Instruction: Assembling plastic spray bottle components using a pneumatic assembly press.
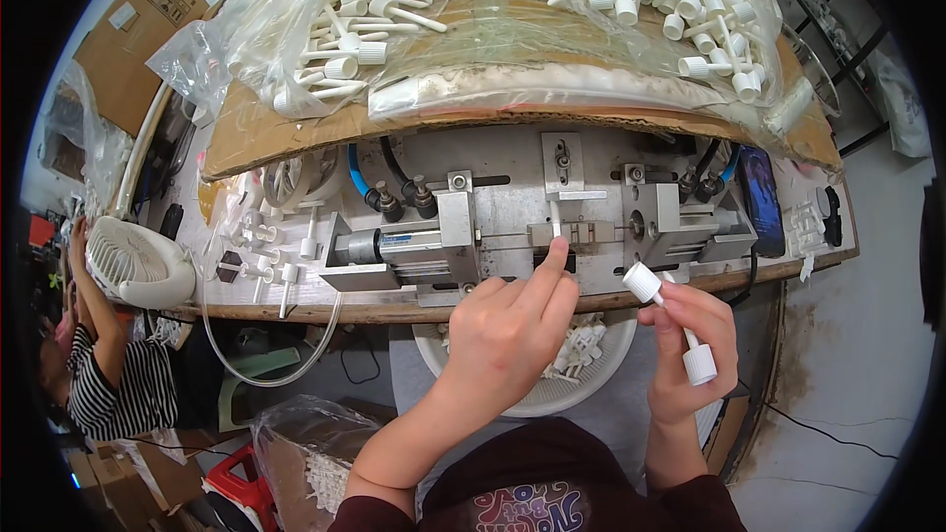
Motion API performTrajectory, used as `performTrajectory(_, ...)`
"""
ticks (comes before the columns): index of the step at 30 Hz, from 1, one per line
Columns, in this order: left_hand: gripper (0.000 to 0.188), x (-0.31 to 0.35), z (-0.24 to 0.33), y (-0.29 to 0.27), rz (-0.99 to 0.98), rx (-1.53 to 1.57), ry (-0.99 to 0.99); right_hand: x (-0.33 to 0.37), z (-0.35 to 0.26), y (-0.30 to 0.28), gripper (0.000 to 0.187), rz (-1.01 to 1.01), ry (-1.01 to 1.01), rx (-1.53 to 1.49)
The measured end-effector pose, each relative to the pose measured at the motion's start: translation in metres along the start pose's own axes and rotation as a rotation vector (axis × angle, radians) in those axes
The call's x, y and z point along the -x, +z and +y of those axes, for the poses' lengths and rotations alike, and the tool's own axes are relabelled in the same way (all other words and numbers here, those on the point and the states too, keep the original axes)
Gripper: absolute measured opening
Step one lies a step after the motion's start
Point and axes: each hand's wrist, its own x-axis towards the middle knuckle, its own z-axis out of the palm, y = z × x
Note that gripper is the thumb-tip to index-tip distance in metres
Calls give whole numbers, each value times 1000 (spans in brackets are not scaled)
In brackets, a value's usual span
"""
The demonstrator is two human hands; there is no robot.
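My left hand [512,340] is over the metal fixture, index finger stretched out and the others curled. Its fingertip rests on a thin white plastic stem [556,220] set upright in the picture at the small central metal block [591,232]. Nothing shows gripped in that hand, though its palm side is hidden. My right hand [695,340] is closed on white ribbed caps with stems. One cap [642,282] points up toward the fixture and another cap [700,365] hangs below the fingers. Metal cylinders [409,248] flank the block, the right-hand one [680,227] beside my right hand.
A cardboard shelf [296,143] above the fixture carries a plastic bag of many capped stems [631,0]. Loose pieces [261,236] lie left, near a white fan [143,261]. A phone [761,202] stands right. Below the bench edge is a white basket [616,369]. Another person [118,374] works at left.
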Motion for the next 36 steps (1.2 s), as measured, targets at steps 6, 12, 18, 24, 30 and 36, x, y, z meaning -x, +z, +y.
performTrajectory(6, 25, 0, 0, -3, -22, -8, -15, -1, -6, -5, 17, -17, 185, -192)
performTrajectory(12, 40, -3, 0, -12, 16, 131, -37, -6, -15, -16, 15, -86, 490, -498)
performTrajectory(18, 48, 8, 8, -31, -65, 721, 106, -12, -17, -22, 10, -300, 814, -802)
performTrajectory(24, 38, 12, 15, -59, -124, 824, -100, -13, -15, -19, 13, -153, 626, -582)
performTrajectory(30, 34, 15, 9, -34, 69, 451, -118, -12, -8, -20, 38, -31, 250, -339)
performTrajectory(36, 33, 14, -1, -1, 69, 127, -23, -1, -8, -15, 89, -108, 192, -284)
